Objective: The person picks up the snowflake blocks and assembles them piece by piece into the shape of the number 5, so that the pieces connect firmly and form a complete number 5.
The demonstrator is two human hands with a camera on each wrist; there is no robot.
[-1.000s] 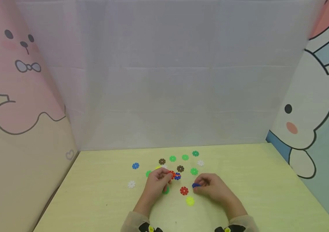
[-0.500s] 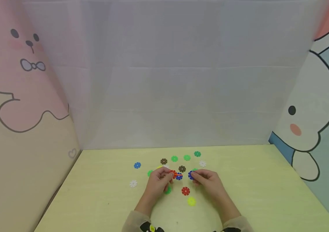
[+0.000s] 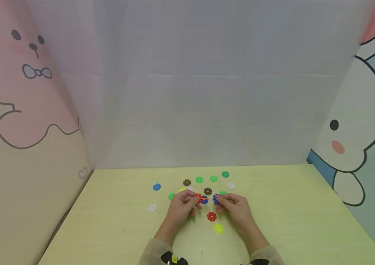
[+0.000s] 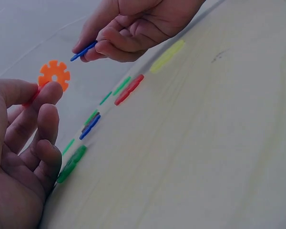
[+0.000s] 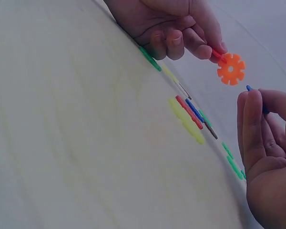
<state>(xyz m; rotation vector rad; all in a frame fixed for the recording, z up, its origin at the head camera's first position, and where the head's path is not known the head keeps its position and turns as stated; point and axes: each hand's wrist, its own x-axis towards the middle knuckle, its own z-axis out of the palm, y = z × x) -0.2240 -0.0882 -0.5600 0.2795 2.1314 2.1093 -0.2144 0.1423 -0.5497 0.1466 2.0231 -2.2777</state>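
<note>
The left hand (image 3: 183,206) pinches the red disc (image 3: 199,198) between thumb and forefinger; the orange disc (image 4: 54,70) projects from it toward the right hand, apparently slotted in crosswise. The right hand (image 3: 238,209) pinches the blue disc (image 3: 215,199). The hands are near each other but apart, with all three discs held above the table (image 3: 124,235). Governing relation: the blue disc lies just to the right of the orange disc, roughly level with it in the head view, with a narrow gap and no contact. Being round, neither disc has a long axis; their planes set the orientation and appear to cross near a right angle. The head view gives the orange disc edge-on and the blue disc broad face; the left wrist view reverses this, exposing the orange disc's notches and hole. In the head view, a loose blue disc (image 3: 204,200) seems to meet the orange edge; the wrist views place it on the table below. Fingers cover the red-orange joint, so its depth cannot be read.
</note>
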